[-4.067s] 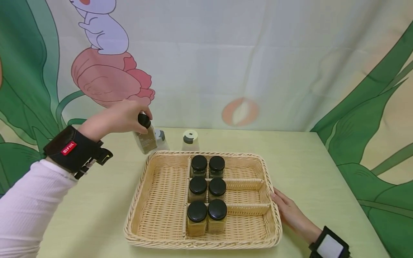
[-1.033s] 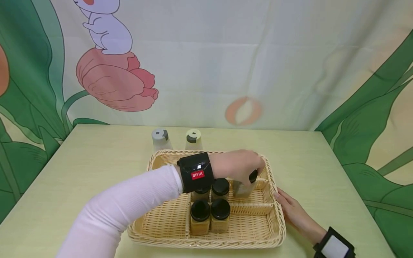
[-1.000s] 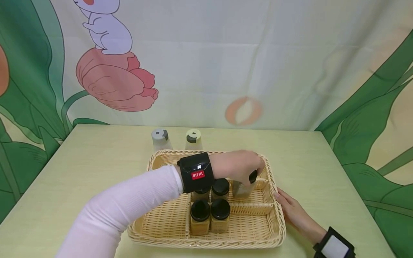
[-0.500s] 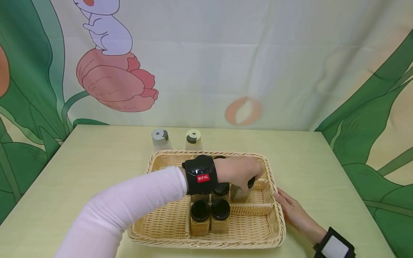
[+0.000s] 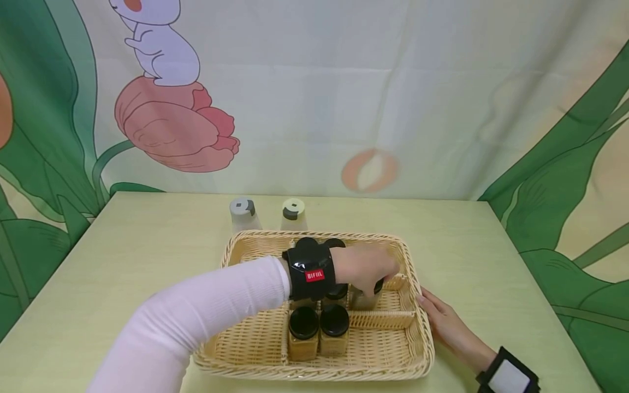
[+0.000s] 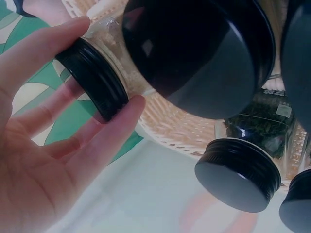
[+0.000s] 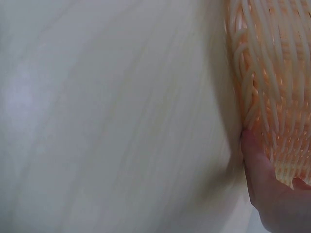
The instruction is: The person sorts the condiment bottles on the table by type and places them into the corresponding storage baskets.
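My left hand point(image 5: 367, 267) is over the right half of a wicker basket point(image 5: 368, 374), its fingers round the black lid of a spice jar point(image 5: 362, 299). That jar stands in the middle compartment, beside another black-lidded jar. In the left wrist view, thumb and fingers lie on opposite sides of the lid point(image 6: 95, 80), with pale contents behind the glass. Several matching jars point(image 5: 334, 334) stand in pairs in the compartments, some partly covered by my left wrist. At the basket's right side my right hand point(image 5: 444, 322) rests with extended fingers against the outer wall point(image 7: 252, 97).
Two bottles with flip caps, one grey-capped point(image 5: 243, 213) and one cream-capped point(image 5: 294, 213), stand behind the basket. A printed curtain point(image 5: 295, 109) hangs at the back of the pale table point(image 5: 123, 262). Low wicker dividers point(image 5: 380, 319) separate the basket's right-hand compartments.
From behind the basket's left corner, my left hand has carried the spice jar into the middle compartment. Over the last second it shifted slightly down and left. My right hand stays at the basket.
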Demonstrator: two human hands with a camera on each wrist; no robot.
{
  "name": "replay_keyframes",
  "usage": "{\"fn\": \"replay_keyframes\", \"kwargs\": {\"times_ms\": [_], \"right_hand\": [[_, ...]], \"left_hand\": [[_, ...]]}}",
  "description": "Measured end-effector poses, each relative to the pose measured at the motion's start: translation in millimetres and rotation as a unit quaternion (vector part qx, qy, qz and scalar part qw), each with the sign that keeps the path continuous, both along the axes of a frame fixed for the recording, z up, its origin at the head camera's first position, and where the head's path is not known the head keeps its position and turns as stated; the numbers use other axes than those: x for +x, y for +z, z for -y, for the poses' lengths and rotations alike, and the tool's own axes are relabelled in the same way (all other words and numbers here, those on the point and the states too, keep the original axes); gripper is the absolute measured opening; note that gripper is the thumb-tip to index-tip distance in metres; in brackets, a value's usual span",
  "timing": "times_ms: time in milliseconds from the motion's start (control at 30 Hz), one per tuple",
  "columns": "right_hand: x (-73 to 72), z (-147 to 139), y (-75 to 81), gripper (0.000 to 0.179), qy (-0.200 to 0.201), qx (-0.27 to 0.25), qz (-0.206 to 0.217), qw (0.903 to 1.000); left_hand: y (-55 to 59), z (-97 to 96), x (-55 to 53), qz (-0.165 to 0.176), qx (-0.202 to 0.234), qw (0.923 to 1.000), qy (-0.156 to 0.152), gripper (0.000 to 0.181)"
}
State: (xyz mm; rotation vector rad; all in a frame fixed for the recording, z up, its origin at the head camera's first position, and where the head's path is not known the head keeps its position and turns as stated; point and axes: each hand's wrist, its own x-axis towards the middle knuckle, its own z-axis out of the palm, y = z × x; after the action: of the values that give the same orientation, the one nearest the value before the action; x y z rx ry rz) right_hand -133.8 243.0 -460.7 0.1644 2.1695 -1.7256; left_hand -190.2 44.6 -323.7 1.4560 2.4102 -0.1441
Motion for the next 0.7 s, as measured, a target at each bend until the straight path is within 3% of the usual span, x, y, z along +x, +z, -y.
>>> {"fn": "replay_keyframes", "kwargs": {"times_ms": [200, 700], "right_hand": [[0.6, 0.9, 0.4, 0.069, -0.004, -0.001, 0.000, 1.0000], [-0.7, 1.6, -0.5, 0.074, -0.002, 0.001, 0.000, 1.0000]], "left_hand": [[-3.6, 0.6, -0.3, 0.013, 0.004, 0.9997, -0.021, 0.024], [-9.2, -0.3, -2.2, 0.030, -0.018, 0.9993, -0.013, 0.021]]}}
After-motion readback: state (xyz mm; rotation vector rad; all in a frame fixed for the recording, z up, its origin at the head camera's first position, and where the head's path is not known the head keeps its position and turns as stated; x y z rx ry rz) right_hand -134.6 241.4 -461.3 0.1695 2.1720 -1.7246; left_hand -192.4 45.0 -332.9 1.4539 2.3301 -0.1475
